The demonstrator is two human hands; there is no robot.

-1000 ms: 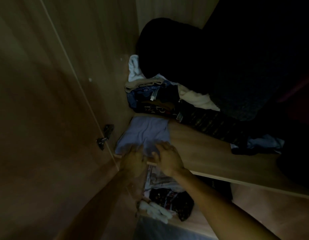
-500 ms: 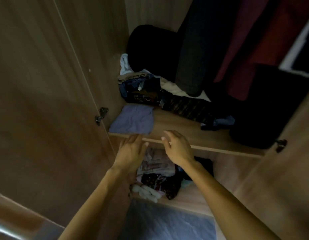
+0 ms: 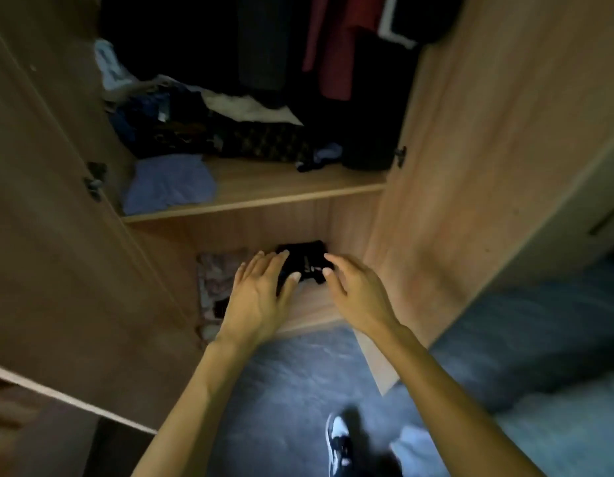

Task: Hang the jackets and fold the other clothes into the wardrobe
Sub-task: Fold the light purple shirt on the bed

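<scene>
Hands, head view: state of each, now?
Left hand: open, at the black garment, not gripping it.
Right hand: open, holding nothing.

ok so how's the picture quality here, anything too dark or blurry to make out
Head view: dim overall, the hanging clothes sink to near-black and the black garment on the lower shelf shows little detail; head view, lower edge: the shoe is smeared by blur; head view, sides: the wide lens slants the wardrobe doors.
</scene>
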